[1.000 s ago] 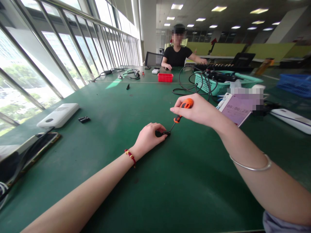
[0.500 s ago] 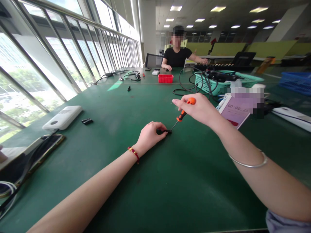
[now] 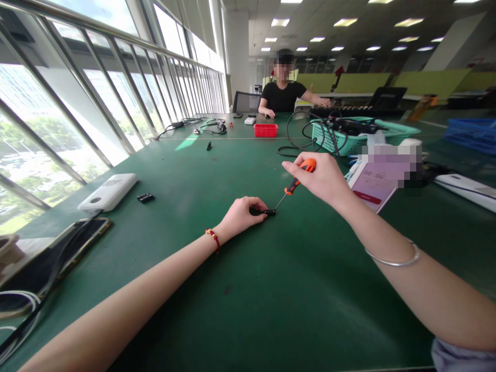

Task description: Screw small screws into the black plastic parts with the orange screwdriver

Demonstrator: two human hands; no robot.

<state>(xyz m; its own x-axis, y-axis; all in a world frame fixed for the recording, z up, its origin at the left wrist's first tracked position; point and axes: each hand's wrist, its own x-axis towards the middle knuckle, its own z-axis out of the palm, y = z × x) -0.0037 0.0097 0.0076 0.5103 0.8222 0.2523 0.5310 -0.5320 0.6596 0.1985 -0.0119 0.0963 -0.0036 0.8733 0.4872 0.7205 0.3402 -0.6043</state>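
My left hand (image 3: 245, 216) rests on the green table, thumb and fingers closed on a small black part (image 3: 270, 212) whose kind is not clear. Most of that part is hidden by the fingers. My right hand (image 3: 324, 178) grips an orange and black screwdriver (image 3: 296, 182) by its handle. The thin shaft slants down to the left, and its tip meets the exposed end of the black part. Another small black piece (image 3: 145, 198) lies on the table to the left of my left hand.
A white power bank (image 3: 110, 192) and a dark phone (image 3: 83, 243) with cables are at left. A red tray (image 3: 265, 130), a teal basket (image 3: 329, 139) with black cables and a propped phone (image 3: 374, 181) stand beyond and to the right. A person (image 3: 282, 95) sits at the far end.
The camera view has shifted slightly. Both hands keep their grips, and the screwdriver tip stays at the black part.
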